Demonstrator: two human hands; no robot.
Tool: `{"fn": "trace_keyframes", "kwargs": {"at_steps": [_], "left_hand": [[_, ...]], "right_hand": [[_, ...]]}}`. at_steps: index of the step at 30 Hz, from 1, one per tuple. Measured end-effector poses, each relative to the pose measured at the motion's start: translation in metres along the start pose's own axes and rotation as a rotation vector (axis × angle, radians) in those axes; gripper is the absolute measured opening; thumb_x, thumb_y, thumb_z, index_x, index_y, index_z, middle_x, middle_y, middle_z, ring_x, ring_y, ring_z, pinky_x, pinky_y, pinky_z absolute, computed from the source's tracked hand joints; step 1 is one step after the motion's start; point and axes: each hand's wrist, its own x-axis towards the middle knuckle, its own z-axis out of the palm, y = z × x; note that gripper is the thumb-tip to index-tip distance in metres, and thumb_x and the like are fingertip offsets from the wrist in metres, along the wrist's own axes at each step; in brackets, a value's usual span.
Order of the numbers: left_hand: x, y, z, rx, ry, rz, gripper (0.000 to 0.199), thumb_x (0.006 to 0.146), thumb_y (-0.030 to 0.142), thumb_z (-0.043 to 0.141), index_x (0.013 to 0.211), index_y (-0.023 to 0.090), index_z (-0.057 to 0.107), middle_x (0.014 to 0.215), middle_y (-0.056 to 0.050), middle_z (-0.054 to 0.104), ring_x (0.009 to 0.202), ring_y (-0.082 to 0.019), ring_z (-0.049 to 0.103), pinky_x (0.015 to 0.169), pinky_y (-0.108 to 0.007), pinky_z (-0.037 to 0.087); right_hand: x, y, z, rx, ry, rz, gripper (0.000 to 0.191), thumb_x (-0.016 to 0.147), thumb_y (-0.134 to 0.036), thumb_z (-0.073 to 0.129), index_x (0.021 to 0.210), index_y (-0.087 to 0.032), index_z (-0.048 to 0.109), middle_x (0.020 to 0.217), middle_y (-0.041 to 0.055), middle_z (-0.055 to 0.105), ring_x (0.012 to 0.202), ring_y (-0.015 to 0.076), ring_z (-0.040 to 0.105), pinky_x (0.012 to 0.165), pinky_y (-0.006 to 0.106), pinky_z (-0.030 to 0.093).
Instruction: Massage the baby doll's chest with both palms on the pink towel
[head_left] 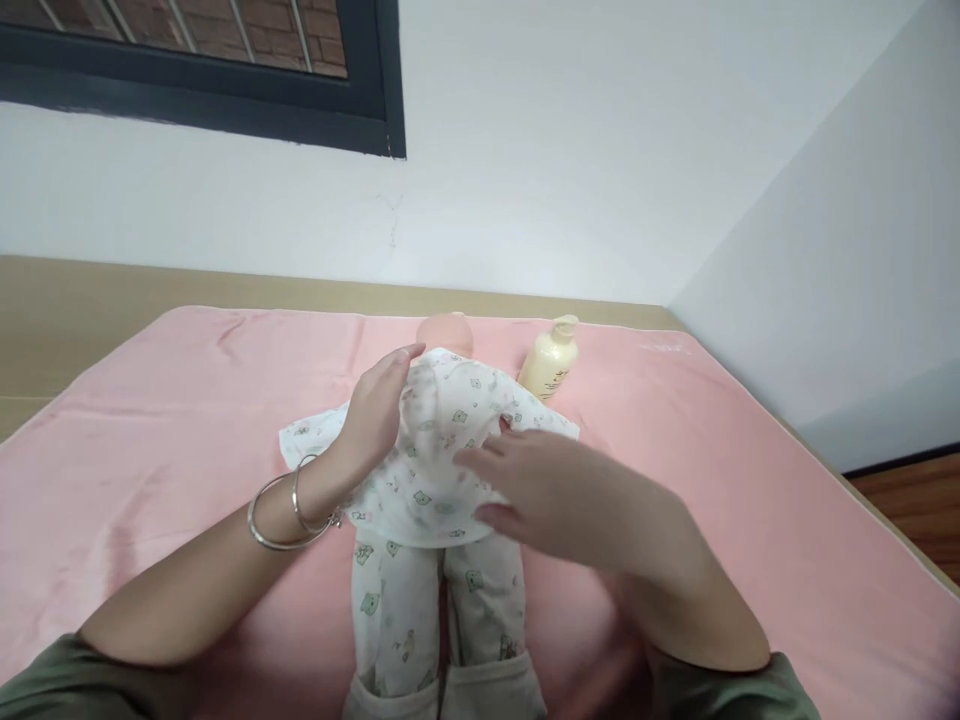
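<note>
A small white top (450, 450) with a green and pink animal print lies with its sleeves spread to both sides. Below its hem are matching trousers (397, 600) with plain turned-up cuffs. A rounded, skin-toned shape (448, 330), which looks like a doll's head, shows beyond the collar. My left hand (375, 405), wearing bangles at the wrist, lies along the left shoulder of the top with fingers stretched out. Over the right side of the top is my right hand (525, 480), slightly blurred, fingers apart and nothing visible in them. Whether it touches the cloth I cannot tell.
A cream pump bottle (551, 358) stands tilted in view behind the right sleeve. Everything rests on a pink mat (705, 480) over a wooden surface (97, 285). Behind are a white wall (525, 180) and a dark-framed window (375, 90).
</note>
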Motion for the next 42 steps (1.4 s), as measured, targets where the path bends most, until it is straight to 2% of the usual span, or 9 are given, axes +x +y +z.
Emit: {"fn": "trace_keyframes", "kwargs": {"at_steps": [2,6,11,16,19,23,28,33,42], "left_hand": [[-0.001,0.002,0.007,-0.054,-0.025,0.03,0.046,0.1,0.046,0.04,0.129,0.02,0.066,0.145,-0.007,0.062,0.139,-0.028,0.053,0.119,-0.045,0.044],[0.012,0.009,0.035,-0.269,-0.106,0.012,0.049,0.099,0.044,0.038,0.135,0.019,0.06,0.152,-0.008,0.056,0.142,-0.024,0.051,0.12,-0.042,0.044],[0.042,0.042,0.069,-0.571,-0.395,-0.261,0.062,0.098,0.048,0.032,0.14,0.007,0.053,0.15,-0.021,0.054,0.137,-0.026,0.057,0.116,-0.039,0.048],[0.07,0.065,0.099,-0.666,-0.536,-0.385,0.07,0.096,0.052,0.029,0.144,0.006,0.05,0.139,-0.025,0.061,0.133,-0.031,0.06,0.108,-0.043,0.054],[0.082,0.067,0.116,-0.66,-0.558,-0.457,0.073,0.096,0.052,0.024,0.145,0.004,0.048,0.134,-0.026,0.062,0.129,-0.032,0.063,0.103,-0.044,0.057],[0.088,0.067,0.128,-0.731,-0.53,-0.548,0.072,0.096,0.049,0.027,0.148,0.0,0.041,0.133,-0.028,0.062,0.126,-0.033,0.065,0.102,-0.045,0.058],[0.088,0.068,0.126,-0.726,-0.5,-0.548,0.067,0.096,0.045,0.029,0.146,0.005,0.046,0.134,-0.027,0.062,0.127,-0.034,0.064,0.103,-0.049,0.057],[0.087,0.065,0.112,-0.748,-0.502,-0.496,0.068,0.095,0.046,0.031,0.147,0.006,0.046,0.139,-0.026,0.06,0.131,-0.031,0.062,0.106,-0.045,0.055],[0.042,0.066,0.04,-0.659,-0.464,-0.395,0.058,0.095,0.034,0.029,0.141,0.011,0.056,0.135,-0.021,0.065,0.134,-0.03,0.06,0.11,-0.047,0.053]], "right_hand": [[-0.004,0.023,-0.019,0.095,-0.009,0.024,0.033,0.096,-0.035,0.059,0.128,-0.031,0.063,0.103,0.0009,0.076,0.083,0.0195,0.071,0.072,0.031,0.056],[-0.006,0.066,-0.04,0.261,0.075,0.124,0.04,0.1,-0.037,0.051,0.138,-0.031,0.058,0.123,0.0031,0.073,0.102,0.022,0.071,0.085,0.035,0.058],[0.007,0.087,-0.036,0.197,0.35,0.461,0.045,0.101,-0.035,0.045,0.141,-0.018,0.057,0.144,0.0116,0.062,0.131,0.0294,0.059,0.105,0.044,0.052],[0.026,0.105,-0.023,0.125,0.462,0.498,0.055,0.1,-0.029,0.041,0.151,-0.009,0.043,0.162,0.0159,0.041,0.15,0.0314,0.038,0.119,0.048,0.039],[0.033,0.115,-0.018,0.148,0.443,0.501,0.05,0.097,-0.025,0.041,0.145,-0.009,0.049,0.148,0.018,0.056,0.135,0.0311,0.054,0.111,0.047,0.045],[0.04,0.116,-0.011,0.096,0.354,0.509,0.034,0.096,-0.015,0.036,0.112,-0.012,0.065,0.109,0.014,0.073,0.098,0.0256,0.067,0.103,0.042,0.047],[0.048,0.111,-0.002,-0.209,0.328,0.455,0.037,0.095,-0.009,0.034,0.114,-0.006,0.066,0.116,0.0193,0.07,0.106,0.0283,0.063,0.116,0.047,0.032],[0.054,0.108,0.005,-0.258,0.356,0.495,0.036,0.097,-0.016,0.036,0.118,-0.006,0.064,0.116,0.0194,0.07,0.111,0.0299,0.062,0.104,0.041,0.041],[0.065,0.093,-0.001,-0.24,0.329,0.675,0.033,0.094,-0.015,0.037,0.114,-0.01,0.063,0.113,0.0206,0.07,0.106,0.0322,0.064,0.094,0.041,0.046]]}}
